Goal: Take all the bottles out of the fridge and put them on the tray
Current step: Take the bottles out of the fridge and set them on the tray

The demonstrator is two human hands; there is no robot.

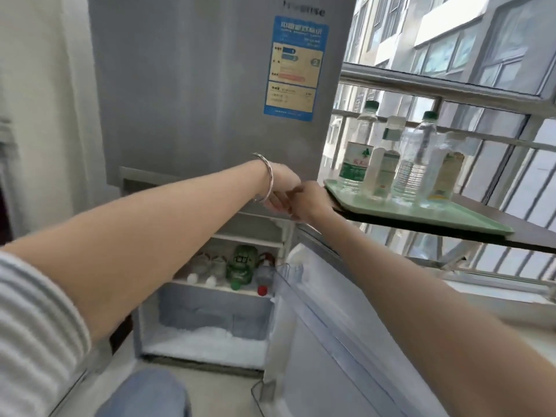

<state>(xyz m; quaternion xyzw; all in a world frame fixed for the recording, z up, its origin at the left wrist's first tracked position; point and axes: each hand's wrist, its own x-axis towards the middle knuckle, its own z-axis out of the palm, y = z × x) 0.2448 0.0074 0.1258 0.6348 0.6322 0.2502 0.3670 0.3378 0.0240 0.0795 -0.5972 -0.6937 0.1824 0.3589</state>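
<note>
The fridge has its lower door swung open to the right. On its shelf lie a green bottle, a red-capped bottle and pale white-capped bottles. Several clear bottles stand on the green tray at the right. My left hand, with a bracelet on the wrist, and my right hand meet just above the open door's top corner, left of the tray's edge. No bottle shows in either hand. The left fingers hang relaxed; the right fingers are hidden.
The tray lies on a dark table beside a metal railing and window. Frost covers the bottom of the lower drawer. A cable runs on the floor by the door. My knee is at the bottom.
</note>
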